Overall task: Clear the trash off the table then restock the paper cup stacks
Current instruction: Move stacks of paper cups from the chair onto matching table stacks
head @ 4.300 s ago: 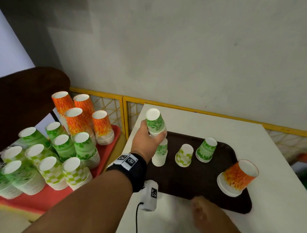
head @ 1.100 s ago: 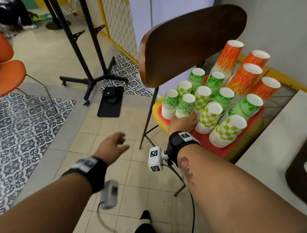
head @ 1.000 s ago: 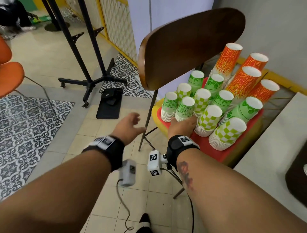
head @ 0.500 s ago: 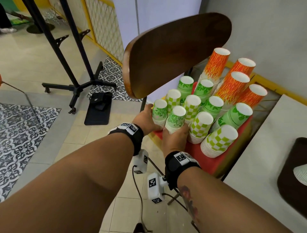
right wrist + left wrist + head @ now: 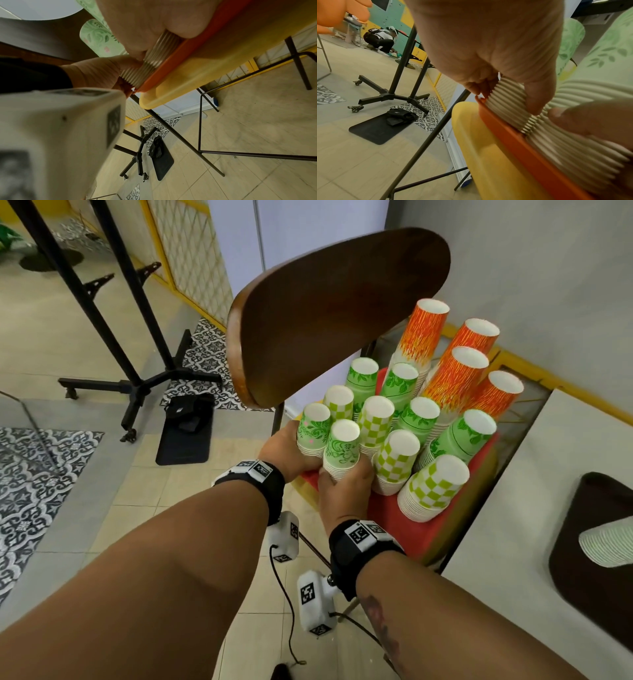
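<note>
Several stacks of upturned paper cups stand on a red tray [image 5: 394, 510] on a chair seat: green floral, green checked and orange. My left hand [image 5: 294, 441] grips the base of the leftmost green floral stack [image 5: 313, 429]; its fingers [image 5: 537, 97] curl round the ribbed rims [image 5: 506, 100]. My right hand [image 5: 346, 475] grips the base of the neighbouring front green floral stack [image 5: 342, 445], whose rims [image 5: 164, 44] lie against the tray rim [image 5: 178, 58]. The two hands touch. Both stacks rest on the tray's front left corner.
The chair's dark wooden back [image 5: 335, 313] overhangs the cups. A white table [image 5: 534, 525] at right carries a brown tray [image 5: 582, 508] with a cup stack [image 5: 609, 542] lying on it. A black stand [image 5: 137, 378] and a black mat [image 5: 185, 433] are on the tiled floor.
My left hand came in from the open air and took hold of the leftmost stack's base. My right hand stayed at the front stack. The view moved closer to the chair.
</note>
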Demonstrator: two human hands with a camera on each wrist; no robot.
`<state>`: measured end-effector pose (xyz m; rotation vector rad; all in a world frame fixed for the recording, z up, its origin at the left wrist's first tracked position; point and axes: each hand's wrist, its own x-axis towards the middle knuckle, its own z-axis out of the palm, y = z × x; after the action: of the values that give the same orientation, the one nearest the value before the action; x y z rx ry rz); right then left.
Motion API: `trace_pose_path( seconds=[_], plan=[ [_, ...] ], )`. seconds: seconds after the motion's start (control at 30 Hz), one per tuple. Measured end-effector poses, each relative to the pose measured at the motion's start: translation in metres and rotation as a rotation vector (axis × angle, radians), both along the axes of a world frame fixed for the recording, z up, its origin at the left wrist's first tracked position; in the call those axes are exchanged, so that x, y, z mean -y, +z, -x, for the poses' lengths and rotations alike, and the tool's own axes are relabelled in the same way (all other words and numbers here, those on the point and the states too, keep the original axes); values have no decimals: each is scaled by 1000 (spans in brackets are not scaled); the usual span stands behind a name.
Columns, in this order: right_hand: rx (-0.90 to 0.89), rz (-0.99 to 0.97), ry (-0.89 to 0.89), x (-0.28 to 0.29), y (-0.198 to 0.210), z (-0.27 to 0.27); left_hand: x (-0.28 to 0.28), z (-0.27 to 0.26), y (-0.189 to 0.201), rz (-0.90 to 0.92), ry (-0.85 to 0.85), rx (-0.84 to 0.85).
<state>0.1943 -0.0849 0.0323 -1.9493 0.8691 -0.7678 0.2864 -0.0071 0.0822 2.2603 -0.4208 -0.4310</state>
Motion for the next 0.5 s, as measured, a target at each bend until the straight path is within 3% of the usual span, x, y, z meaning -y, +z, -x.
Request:
trace_pose_path(
  seconds=[0.23, 0.5],
  plan=[
    [12, 2, 33, 6, 21, 20, 4, 14, 18, 140, 70, 15],
    [101, 112, 57, 31, 88, 71, 30, 58, 74, 373, 132, 159]
  ],
)
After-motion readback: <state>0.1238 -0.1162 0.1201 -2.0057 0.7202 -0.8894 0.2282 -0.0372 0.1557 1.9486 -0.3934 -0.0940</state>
